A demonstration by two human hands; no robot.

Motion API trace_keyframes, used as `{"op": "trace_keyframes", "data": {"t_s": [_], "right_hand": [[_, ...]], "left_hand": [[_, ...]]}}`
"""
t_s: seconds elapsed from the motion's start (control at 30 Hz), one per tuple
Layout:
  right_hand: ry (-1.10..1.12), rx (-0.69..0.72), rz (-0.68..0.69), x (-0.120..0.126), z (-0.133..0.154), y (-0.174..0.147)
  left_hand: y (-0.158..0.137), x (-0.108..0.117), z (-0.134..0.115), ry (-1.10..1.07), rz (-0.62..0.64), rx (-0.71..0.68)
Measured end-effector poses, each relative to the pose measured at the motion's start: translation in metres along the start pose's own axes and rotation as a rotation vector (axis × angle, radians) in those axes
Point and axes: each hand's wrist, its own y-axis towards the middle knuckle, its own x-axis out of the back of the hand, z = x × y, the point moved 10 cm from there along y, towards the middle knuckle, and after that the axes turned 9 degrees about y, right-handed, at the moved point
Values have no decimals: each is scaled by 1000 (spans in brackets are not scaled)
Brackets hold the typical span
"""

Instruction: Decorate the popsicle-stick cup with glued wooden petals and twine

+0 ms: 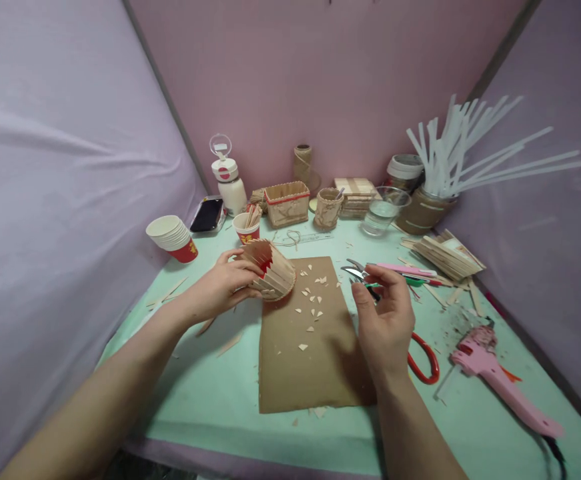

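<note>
My left hand (pixel 233 280) is closed around the rim of a tilted cup clad in wooden craft sticks (pixel 281 277). Red shows inside the cup, and its mouth leans toward the hand. Beneath it lies a brown cardboard sheet (pixel 295 373) with several small pale wood chips (pixel 313 299) scattered over it. My right hand (pixel 387 313) hovers at the sheet's right edge, fingers loosely curled, a gap between thumb and forefinger; I see nothing held there. Metal cutter blades (pixel 353 272) show just beyond its fingertips. A red handle loop (pixel 425 360) sticks out beside the wrist.
A pink glue gun (pixel 500 380) lies at the right with its cord. Behind stand stacked paper cups (pixel 173 237), a stick-filled cup (pixel 247 228), a wooden box (pixel 287 205), a water-filled clear cup (pixel 381 215) and a pot of white glue sticks (pixel 425 207). Loose sticks (pixel 447 257) lie right.
</note>
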Motion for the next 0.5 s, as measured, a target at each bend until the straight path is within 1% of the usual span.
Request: {"op": "trace_keyframes", "data": {"t_s": [0.1,0.33,0.5], "right_hand": [[-4,-13,-5,2,0,1],[-2,-51,34,0,0,0],[30,-60,64,-3,3,-2]], "left_hand": [[4,-6,-3,47,64,-7],[13,-13,-9,146,141,-36],[21,-12,-10,108,128,-50]]}}
